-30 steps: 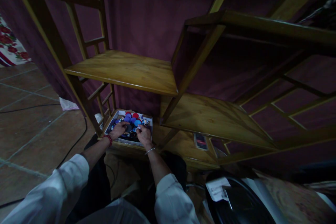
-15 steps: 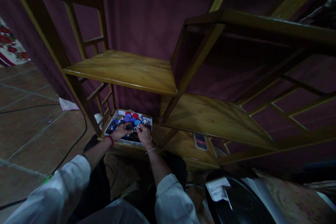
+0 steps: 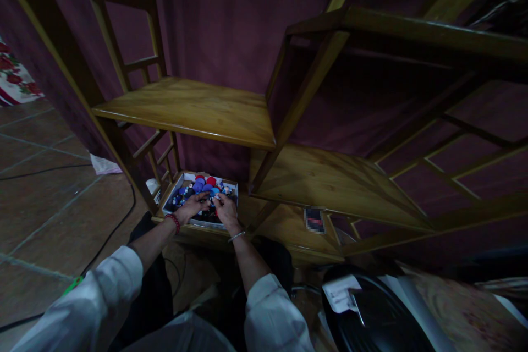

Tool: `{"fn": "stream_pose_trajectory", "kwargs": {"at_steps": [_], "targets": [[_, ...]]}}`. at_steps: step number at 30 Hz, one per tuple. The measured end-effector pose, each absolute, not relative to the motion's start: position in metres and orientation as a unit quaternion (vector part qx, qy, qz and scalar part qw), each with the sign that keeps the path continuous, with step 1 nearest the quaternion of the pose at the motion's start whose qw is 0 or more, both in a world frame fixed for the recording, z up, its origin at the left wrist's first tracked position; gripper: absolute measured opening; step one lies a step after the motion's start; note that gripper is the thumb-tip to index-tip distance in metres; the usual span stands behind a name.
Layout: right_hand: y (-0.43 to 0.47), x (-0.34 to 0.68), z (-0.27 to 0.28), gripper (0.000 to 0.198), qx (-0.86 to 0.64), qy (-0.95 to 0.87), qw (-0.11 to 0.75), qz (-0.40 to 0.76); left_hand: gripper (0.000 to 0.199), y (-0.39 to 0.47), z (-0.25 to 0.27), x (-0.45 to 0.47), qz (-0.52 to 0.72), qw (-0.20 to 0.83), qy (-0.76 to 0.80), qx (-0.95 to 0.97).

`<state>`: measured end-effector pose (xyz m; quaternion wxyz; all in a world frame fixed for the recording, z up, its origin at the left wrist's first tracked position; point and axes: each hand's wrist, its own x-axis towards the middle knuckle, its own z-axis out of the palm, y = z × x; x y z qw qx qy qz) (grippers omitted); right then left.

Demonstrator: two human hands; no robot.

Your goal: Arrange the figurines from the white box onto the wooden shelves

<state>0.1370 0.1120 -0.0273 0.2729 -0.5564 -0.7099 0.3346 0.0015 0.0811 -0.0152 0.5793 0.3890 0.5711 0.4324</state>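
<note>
A shallow white box (image 3: 236, 198) on the low wooden shelf holds many small items with round blue, purple, red and black tops; their kind is too small to tell. My left hand (image 3: 192, 208), with a red bead bracelet, reaches over the front left of the box, fingers stretched among the items and thumb apart. Beside it, my right hand (image 3: 225, 211), with a silver bangle, has its fingers pinched at a small pale item (image 3: 216, 197) near the middle of the box. Both hands partly cover the contents.
A bare wooden shelf board (image 3: 190, 107) hangs above the box, and slanted posts (image 3: 305, 104) rise to its right. A blurred dark packet (image 3: 314, 220) lies on the lower shelf. A black stool (image 3: 371, 308) with a paper on it stands at right. Cables (image 3: 119, 223) run over the floor.
The dark round item that showed by my left fingers is no longer plain there, and those fingers look more spread. My right hand stays nearly in place. The view has shifted slightly.
</note>
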Motion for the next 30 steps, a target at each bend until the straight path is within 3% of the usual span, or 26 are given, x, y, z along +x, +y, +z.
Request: {"fn": "stream_pose_trajectory", "kwargs": {"at_steps": [7,18,30], "targets": [[0.114,0.137,-0.034,0.029,-0.542,-0.681,0.31,0.382,0.042,0.077,-0.012,0.001,0.517,0.664,0.478,0.251],[0.122,0.141,-0.046,0.034,-0.506,-0.587,0.363,0.517,0.036,0.076,-0.009,0.003,0.537,0.714,0.409,0.185],[0.124,0.146,-0.045,0.027,-0.501,-0.591,0.36,0.52,0.026,0.076,-0.011,0.006,0.536,0.725,0.393,0.181]]}}
